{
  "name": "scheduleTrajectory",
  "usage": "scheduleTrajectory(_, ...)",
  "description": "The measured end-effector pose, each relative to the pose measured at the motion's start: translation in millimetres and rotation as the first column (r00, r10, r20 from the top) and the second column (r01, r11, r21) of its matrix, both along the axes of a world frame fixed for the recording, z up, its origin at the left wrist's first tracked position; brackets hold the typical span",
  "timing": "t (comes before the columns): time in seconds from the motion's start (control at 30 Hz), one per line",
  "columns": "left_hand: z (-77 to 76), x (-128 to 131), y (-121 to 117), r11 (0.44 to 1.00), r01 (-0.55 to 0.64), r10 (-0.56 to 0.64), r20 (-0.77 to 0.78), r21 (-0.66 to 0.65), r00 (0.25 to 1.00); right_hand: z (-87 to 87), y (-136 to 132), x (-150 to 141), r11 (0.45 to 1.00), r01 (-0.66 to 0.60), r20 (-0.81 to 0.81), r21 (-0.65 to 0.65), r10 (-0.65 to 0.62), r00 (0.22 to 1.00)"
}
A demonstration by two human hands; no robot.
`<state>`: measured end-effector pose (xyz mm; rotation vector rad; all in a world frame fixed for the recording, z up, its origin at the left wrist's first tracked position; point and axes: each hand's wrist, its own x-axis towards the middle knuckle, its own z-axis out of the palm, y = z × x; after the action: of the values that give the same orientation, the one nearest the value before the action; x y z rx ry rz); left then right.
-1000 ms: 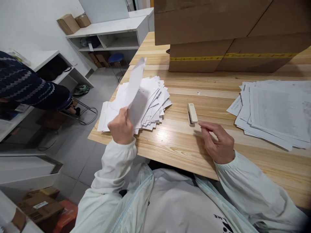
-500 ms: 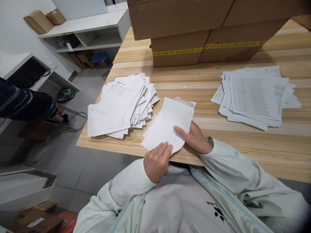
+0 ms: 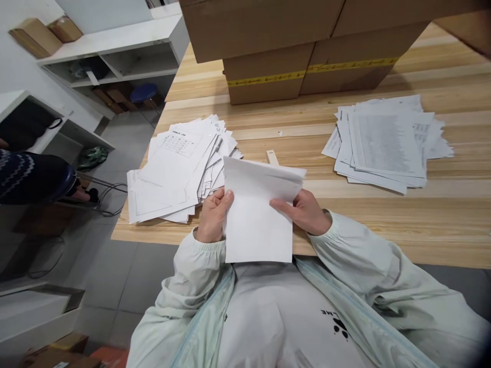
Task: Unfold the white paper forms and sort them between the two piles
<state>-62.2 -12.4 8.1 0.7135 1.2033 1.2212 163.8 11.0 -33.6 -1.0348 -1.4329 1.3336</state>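
Note:
Between my two hands I hold a few sheets of white paper (image 3: pixel 259 220), blank side up, over the table's front edge. My left hand (image 3: pixel 214 213) grips their left edge with the thumb on top. On the right edge my right hand (image 3: pixel 303 210) pinches the sheets, its thumb lying across them. Behind the sheets a cream stapler (image 3: pixel 272 157) shows only its far end; the rest is hidden. Left of my hands lies an untidy pile of printed papers (image 3: pixel 180 163). A second pile of papers (image 3: pixel 383 143) rests farther off to the right.
Large cardboard boxes (image 3: pixel 268 69) with yellow tape are stacked at the back of the wooden table (image 3: pixel 364 225). A person (image 3: pixel 30 174) sits on a stool at the left. White shelves (image 3: pixel 126 43) and a blue stool (image 3: pixel 143 93) stand beyond the table.
My left hand brought paper from the left pile to the front, where my right hand took hold too. The sheets have since been turned upright, and my left hand moved to their left edge.

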Motion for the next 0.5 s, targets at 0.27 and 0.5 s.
scheduleTrajectory(0.27,-2.2,6,-1,0.999,-0.034,0.034,0.092,0.001,0.995,3.9,2,8,0.920,0.267,0.051,0.288,-0.293,0.955)
scheduleTrajectory(0.5,-1.3,6,-6,0.999,0.011,-0.014,0.075,0.031,0.997,18.3,6,12,0.982,0.167,-0.110,0.085,-0.157,0.981)
